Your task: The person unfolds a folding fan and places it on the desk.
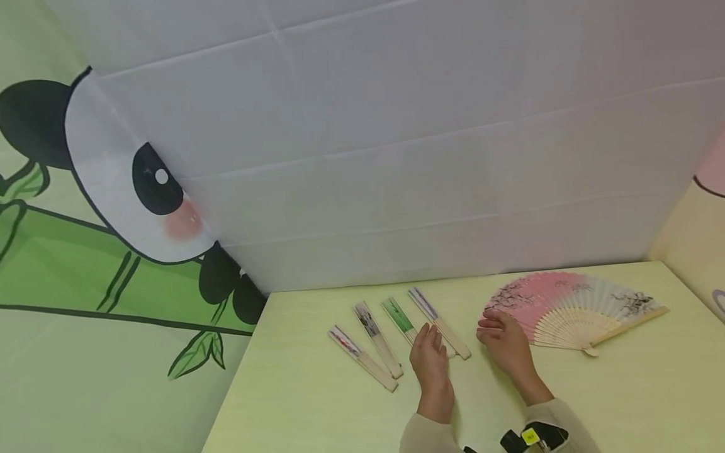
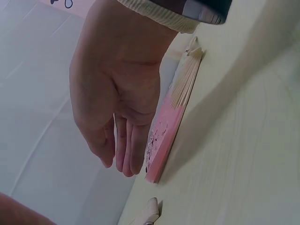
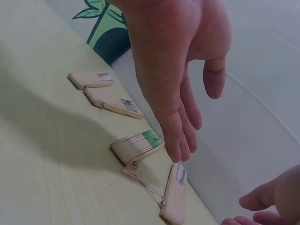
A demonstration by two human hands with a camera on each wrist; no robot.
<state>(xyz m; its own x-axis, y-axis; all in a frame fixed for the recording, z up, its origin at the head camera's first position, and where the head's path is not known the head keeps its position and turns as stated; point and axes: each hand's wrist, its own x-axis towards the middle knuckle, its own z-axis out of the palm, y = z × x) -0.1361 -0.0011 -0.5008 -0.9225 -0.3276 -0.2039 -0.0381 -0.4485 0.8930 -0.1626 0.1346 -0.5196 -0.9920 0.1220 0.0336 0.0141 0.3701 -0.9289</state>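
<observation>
My left hand (image 1: pixel 433 365) is raised over the table at the near end of a green-patterned folded fan (image 1: pixel 398 314), fingers straight and holding nothing. To its left lie a folded fan with a red pattern (image 1: pixel 362 357) and one with a dark pattern (image 1: pixel 378 340). A folded fan with a violet-grey pattern (image 1: pixel 440 324) lies just beyond it. My right hand (image 1: pixel 506 345) hovers at the left edge of a spread pink-and-white fan (image 1: pixel 572 311), fingers loosely bent and nothing held. In the right wrist view, a pale cord (image 3: pixel 143 183) hangs between the green and violet-grey fans.
The pale yellow table (image 1: pixel 300 402) meets a white cloth wall (image 1: pixel 396 157) at the back. A panda-and-bamboo backdrop (image 1: pixel 141 277) stands at the left, and a beige printed panel (image 1: pixel 696 251) at the right.
</observation>
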